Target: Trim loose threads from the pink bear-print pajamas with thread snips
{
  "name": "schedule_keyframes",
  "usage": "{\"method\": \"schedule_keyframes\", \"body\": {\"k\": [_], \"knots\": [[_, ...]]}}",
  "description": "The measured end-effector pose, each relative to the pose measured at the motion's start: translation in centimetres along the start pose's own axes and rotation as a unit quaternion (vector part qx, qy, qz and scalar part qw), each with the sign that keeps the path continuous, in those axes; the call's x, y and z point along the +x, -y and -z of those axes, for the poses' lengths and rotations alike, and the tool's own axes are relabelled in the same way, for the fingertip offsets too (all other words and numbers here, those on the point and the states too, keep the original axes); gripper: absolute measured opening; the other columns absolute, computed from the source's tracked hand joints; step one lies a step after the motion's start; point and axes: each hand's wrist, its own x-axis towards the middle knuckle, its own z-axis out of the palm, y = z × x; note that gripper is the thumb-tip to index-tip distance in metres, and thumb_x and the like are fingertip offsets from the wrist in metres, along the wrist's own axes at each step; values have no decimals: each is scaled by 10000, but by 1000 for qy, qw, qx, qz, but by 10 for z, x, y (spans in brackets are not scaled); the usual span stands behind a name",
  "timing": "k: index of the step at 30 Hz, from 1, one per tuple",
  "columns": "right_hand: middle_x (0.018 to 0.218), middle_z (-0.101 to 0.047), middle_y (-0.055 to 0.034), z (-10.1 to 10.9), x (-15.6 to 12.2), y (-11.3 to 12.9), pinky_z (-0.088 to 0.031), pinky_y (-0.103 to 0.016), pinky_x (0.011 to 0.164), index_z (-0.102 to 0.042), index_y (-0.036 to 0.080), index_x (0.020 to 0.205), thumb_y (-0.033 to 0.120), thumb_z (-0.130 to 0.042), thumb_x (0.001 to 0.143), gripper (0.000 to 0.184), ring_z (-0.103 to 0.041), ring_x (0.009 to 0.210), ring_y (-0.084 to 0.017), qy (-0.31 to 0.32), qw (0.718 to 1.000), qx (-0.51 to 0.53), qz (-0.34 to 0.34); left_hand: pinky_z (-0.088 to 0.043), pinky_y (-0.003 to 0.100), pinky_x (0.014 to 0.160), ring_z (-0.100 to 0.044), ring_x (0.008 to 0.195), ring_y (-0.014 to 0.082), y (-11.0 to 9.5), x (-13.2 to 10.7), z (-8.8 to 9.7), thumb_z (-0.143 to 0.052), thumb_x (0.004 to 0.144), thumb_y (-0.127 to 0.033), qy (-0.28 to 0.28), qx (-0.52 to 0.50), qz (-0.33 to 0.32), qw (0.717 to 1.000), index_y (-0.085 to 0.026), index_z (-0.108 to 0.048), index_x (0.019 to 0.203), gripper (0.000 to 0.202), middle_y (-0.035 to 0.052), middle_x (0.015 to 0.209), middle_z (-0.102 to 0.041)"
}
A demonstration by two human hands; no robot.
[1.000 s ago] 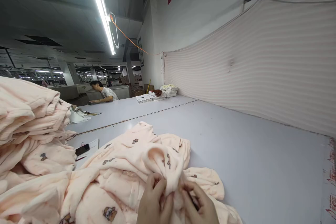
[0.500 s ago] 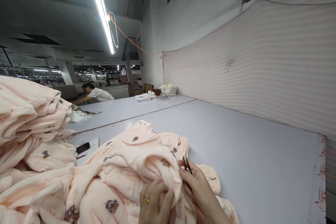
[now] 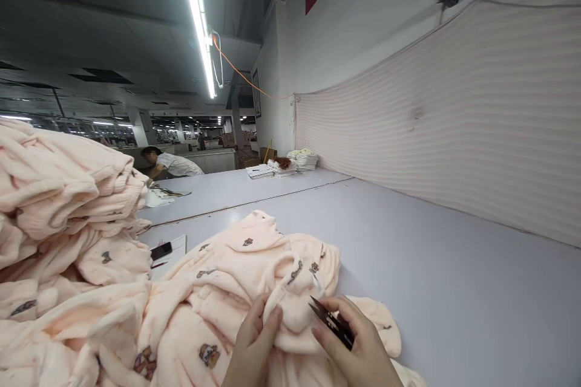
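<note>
A peach fleece garment point(image 3: 245, 266) printed with small bears lies crumpled on the grey table in front of me. My left hand point(image 3: 254, 344) pinches a fold of it at the bottom centre. My right hand point(image 3: 358, 351), just to the right, grips small black thread snips point(image 3: 329, 320) whose blades point left toward the fold. The blades sit close to the fabric, and I cannot tell whether they touch it.
A tall stack of the same peach garments point(image 3: 59, 205) fills the left. A phone point(image 3: 161, 250) lies on a paper beside it. A striped cloth wall point(image 3: 454, 127) runs along the grey table point(image 3: 454, 290). A person point(image 3: 170, 163) leans over the far table near stacked fabric point(image 3: 290, 163).
The view has shifted a little. My right hand has drawn back and turned the snips from upright to pointing left. My left hand has regripped the fold higher up.
</note>
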Motion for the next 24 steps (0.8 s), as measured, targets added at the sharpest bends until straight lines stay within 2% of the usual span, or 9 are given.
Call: {"method": "schedule_keyframes", "body": {"k": [2, 5, 8, 12, 14, 17, 19, 21, 24], "knots": [[955, -678, -47, -5, 1, 2, -494, -274, 753, -664, 247, 993, 334, -592, 820, 206, -638, 878, -211, 7, 997, -57, 48, -455, 370, 919, -605, 1024, 253, -3, 1, 1, -599, 791, -482, 12, -48, 10, 999, -203, -610, 1045, 378, 49, 994, -701], [988, -676, -42, -11, 3, 6, -494, -262, 752, -658, 269, 1045, 302, -533, 862, 224, -641, 894, -203, 41, 992, -93, 81, -480, 365, 884, -621, 981, 252, -11, -2, 6, -579, 805, -475, 21, -22, -4, 1000, -190, -624, 1046, 376, 55, 964, -710], [971, -685, -49, -9, 7, 3, -498, -254, 766, -658, 243, 982, 359, -525, 881, 204, -641, 904, -207, 20, 998, -32, 43, -526, 343, 774, -646, 884, 250, -18, -1, 22, -534, 805, -520, 9, 115, -42, 992, -197, -639, 1034, 410, 52, 890, -716], [1036, -666, -64, -7, 38, -8, -488, -259, 767, -595, 215, 931, 462, -595, 834, 266, -631, 921, -218, -58, 996, 47, -48, -524, 314, 551, -669, 699, 252, -23, 20, 46, -516, 754, -584, -11, 296, -95, 950, -248, -703, 823, 391, 2, 654, -681], [1039, -656, -65, -19, 63, -12, -478, -271, 787, -588, 205, 881, 481, -614, 809, 286, -611, 952, -224, -62, 994, 67, -62, -505, 308, 505, -674, 655, 239, -27, 34, 54, -460, 790, -586, -24, 330, -111, 937, -260, -705, 756, 409, -18, 604, -656], [904, -668, -55, -59, 81, -18, -478, -291, 791, -620, 189, 842, 509, -582, 805, 324, -600, 919, -225, -39, 993, 96, -50, -510, 305, 517, -680, 645, 211, -34, 48, 67, -396, 859, -570, -40, 371, -125, 919, -231, -691, 734, 466, -31, 629, -655], [814, -672, -43, -90, 69, -24, -491, -293, 738, -646, 186, 828, 533, -553, 808, 360, -611, 826, -215, -12, 993, 111, -46, -531, 302, 580, -680, 654, 182, -43, 52, 76, -412, 894, -529, -47, 401, -128, 906, -173, -676, 754, 464, -28, 662, -661], [750, -678, -35, -116, 40, -32, -494, -281, 664, -668, 179, 801, 552, -562, 799, 388, -613, 710, -199, 27, 990, 127, -48, -544, 300, 659, -673, 662, 144, -56, 56, 88, -455, 900, -477, -49, 438, -128, 888, -130, -667, 793, 421, -15, 702, -677], [777, -708, -22, -135, -10, -41, -506, -268, 695, -691, 206, 902, 557, -583, 808, 379, -641, 767, -209, 68, 974, 170, -130, -521, 309, 818, -681, 867, 161, -77, 75, 102, -361, 892, -467, -46, 503, -122, 855, -135, -688, 931, 468, 31, 870, -707]]}}
